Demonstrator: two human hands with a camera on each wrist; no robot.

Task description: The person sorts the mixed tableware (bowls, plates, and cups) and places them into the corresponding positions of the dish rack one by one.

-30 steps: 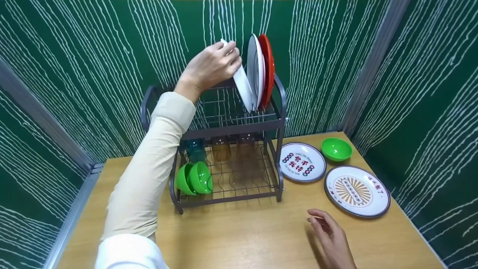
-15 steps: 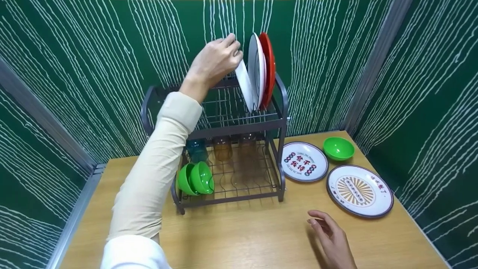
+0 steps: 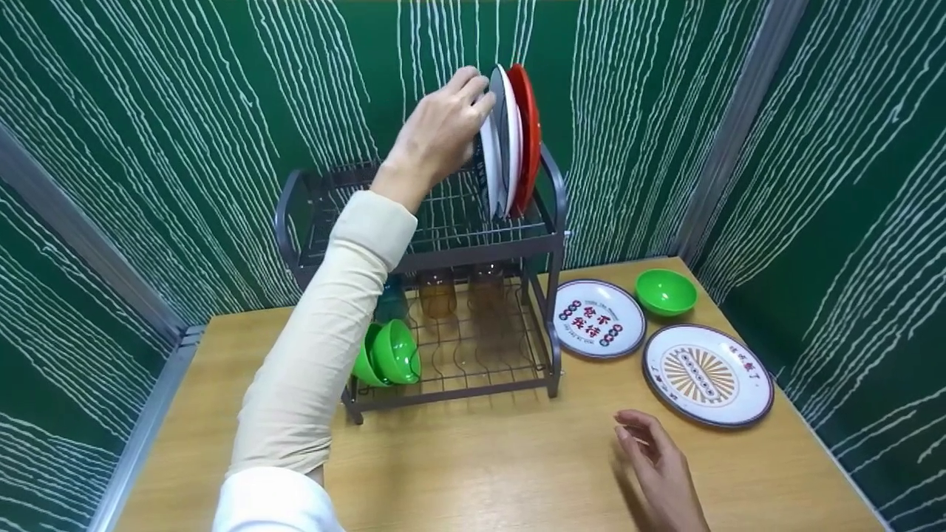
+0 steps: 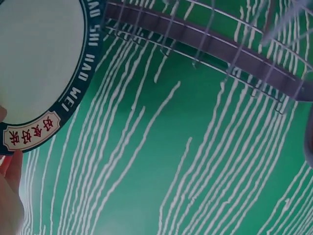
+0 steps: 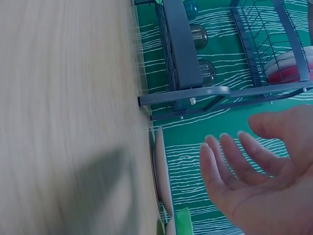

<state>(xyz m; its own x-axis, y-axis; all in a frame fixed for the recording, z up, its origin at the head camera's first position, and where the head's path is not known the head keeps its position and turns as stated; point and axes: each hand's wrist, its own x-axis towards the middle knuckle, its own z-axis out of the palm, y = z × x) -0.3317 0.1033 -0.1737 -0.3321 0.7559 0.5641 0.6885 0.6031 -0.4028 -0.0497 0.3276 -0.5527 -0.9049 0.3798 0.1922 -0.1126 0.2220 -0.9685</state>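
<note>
On the rack's upper tier, my left hand [image 3: 441,127] pinches the upper edge of a white plate [image 3: 488,164]. In the left wrist view this plate [image 4: 44,58] shows a dark rim with white letters and red characters. It stands upright, close against white plates [image 3: 510,140] and a red plate [image 3: 528,140] on its right. My right hand [image 3: 658,465] hovers over the table's front right, fingers loosely bent, holding nothing. It is nearest to a white plate with a sunburst pattern [image 3: 702,373].
The dark two-tier dish rack [image 3: 458,258] has two green bowls [image 3: 397,351] and coloured glasses [image 3: 437,292] on its lower tier. Right of it lie a white plate with red characters [image 3: 595,347] and a green bowl [image 3: 665,292]. Green walls surround the wooden table [image 3: 473,458].
My left hand has moved right, bringing the held plate from a leftward tilt to nearly upright against the other plates. The right hand has hardly moved.
</note>
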